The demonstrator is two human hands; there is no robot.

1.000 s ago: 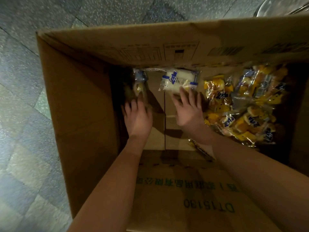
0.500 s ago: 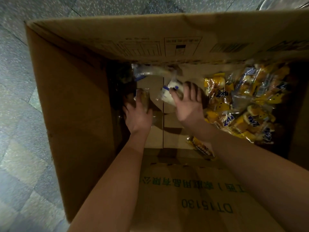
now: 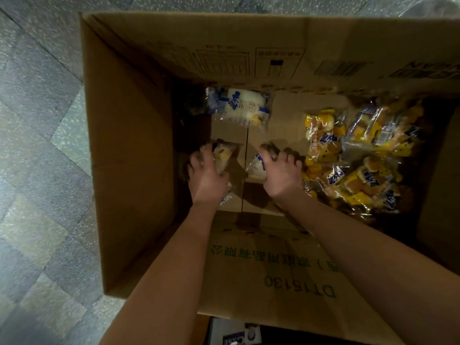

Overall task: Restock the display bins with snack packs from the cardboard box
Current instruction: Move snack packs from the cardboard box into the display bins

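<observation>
I look down into a large open cardboard box (image 3: pixel 129 155). My left hand (image 3: pixel 206 179) grips a clear snack pack (image 3: pixel 224 155) with a yellowish cake near the box's left wall. My right hand (image 3: pixel 281 175) grips a white and blue snack pack (image 3: pixel 256 165) at the middle of the box floor. Another white and blue pack (image 3: pixel 240 108) lies flat by the far wall, apart from both hands. A heap of several yellow and blue packs (image 3: pixel 356 155) fills the right side.
The box stands on a grey speckled tile floor (image 3: pixel 37 145). Its near flap (image 3: pixel 273 275) with green print lies folded toward me under my forearms. No display bins are in view.
Both hands have curled round a pack each and drawn back toward me from the far wall. One white and blue pack now lies alone there.
</observation>
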